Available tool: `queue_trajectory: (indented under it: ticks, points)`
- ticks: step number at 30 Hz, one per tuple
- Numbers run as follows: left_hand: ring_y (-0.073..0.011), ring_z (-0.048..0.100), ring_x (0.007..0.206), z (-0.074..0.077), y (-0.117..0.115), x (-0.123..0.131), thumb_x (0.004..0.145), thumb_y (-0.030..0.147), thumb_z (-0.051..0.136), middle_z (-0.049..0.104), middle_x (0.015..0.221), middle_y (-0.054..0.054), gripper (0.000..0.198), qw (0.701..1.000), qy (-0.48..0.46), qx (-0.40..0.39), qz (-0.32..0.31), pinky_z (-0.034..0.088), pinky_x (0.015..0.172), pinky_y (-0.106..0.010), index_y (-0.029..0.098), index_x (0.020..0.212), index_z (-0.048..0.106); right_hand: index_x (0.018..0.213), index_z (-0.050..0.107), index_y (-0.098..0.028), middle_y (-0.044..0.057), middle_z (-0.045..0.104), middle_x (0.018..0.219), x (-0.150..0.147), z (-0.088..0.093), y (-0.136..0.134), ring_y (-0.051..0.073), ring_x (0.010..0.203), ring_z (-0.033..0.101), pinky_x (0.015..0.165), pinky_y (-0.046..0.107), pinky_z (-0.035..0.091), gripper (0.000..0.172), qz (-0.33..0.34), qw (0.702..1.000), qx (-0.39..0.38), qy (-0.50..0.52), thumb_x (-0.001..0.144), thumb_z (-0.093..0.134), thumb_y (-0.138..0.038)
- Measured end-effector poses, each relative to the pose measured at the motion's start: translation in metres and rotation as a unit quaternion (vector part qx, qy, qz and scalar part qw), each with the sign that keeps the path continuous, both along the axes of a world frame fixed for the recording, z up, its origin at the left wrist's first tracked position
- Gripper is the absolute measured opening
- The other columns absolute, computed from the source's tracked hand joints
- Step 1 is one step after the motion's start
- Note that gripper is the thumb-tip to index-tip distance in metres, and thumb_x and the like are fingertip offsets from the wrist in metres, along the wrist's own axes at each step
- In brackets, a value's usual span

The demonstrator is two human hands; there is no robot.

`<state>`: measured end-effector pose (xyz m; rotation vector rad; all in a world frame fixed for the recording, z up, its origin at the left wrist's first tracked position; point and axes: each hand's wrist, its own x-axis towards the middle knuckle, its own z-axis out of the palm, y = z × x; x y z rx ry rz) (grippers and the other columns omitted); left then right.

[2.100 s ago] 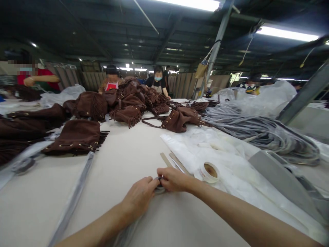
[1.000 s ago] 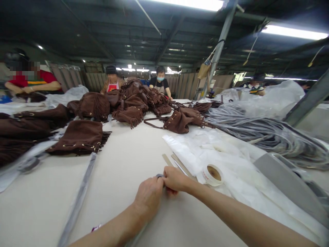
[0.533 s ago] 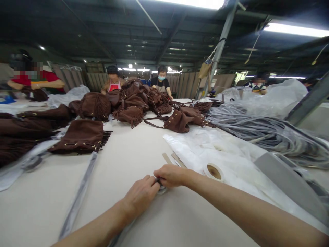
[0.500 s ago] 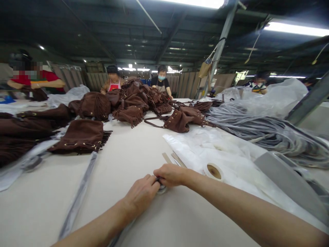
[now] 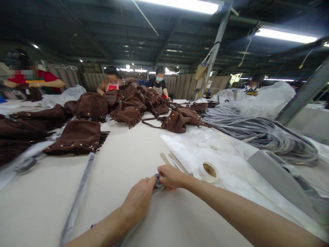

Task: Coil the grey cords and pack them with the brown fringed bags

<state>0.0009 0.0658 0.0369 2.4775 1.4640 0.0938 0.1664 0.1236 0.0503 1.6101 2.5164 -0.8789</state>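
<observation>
Both my hands meet near the middle of the pale table. My left hand is curled, its fingertips pinching a small grey strap end wrapped in clear plastic. My right hand is closed on the same grey piece from the other side. The wrapped strap trails back under my left forearm toward me. A roll of white tape lies just right of my right wrist, and two thin tan strips lie beyond my fingers.
Brown fringed suede bags lie at left and in a heap at the far middle. Clear plastic bags and a bundle of grey straps fill the right. A wrapped grey strap lies at left. Several people work at the far side.
My hands have stayed together on the grey strap end, working it with small shifts left and right. The view has swung slightly. Nothing else on the table has moved.
</observation>
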Motion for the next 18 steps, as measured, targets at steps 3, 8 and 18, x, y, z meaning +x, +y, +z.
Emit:
queue_trajectory:
  ticks: [3, 8, 18]
  points:
    - [-0.0208, 0.056, 0.089, -0.002, 0.014, -0.014, 0.087, 0.004, 0.038, 0.060, 0.100, -0.007, 0.031, 0.995, 0.040, 0.044, -0.080, 0.047, 0.079, -0.031, 0.017, 0.108, 0.056, 0.082, 0.063, -0.014, 0.011, 0.072, 0.082, -0.003, 0.008, 0.004, 0.021, 0.076, 0.066, 0.063, 0.025, 0.044, 0.016, 0.058, 0.997, 0.047, -0.016, 0.076, 0.048, -0.014]
    - [-0.0205, 0.053, 0.089, -0.007, 0.035, -0.023, 0.089, 0.006, 0.041, 0.060, 0.100, -0.005, 0.022, 0.971, 0.036, 0.109, -0.210, 0.046, 0.077, -0.030, 0.017, 0.095, 0.059, 0.085, 0.065, -0.014, 0.015, 0.071, 0.100, -0.008, 0.014, 0.010, 0.028, 0.101, 0.063, 0.080, 0.030, 0.044, 0.016, 0.117, 0.991, 0.052, -0.032, 0.074, 0.054, -0.015]
    - [-0.0195, 0.052, 0.086, -0.016, 0.019, -0.008, 0.082, 0.003, 0.040, 0.057, 0.092, -0.005, 0.021, 0.993, -0.017, 0.087, -0.079, 0.046, 0.078, -0.030, 0.017, 0.089, 0.055, 0.084, 0.063, -0.005, 0.020, 0.073, 0.074, -0.013, 0.014, -0.009, 0.018, 0.049, 0.065, 0.040, 0.022, 0.047, 0.033, -0.017, 0.996, -0.078, -0.029, 0.085, 0.032, -0.015]
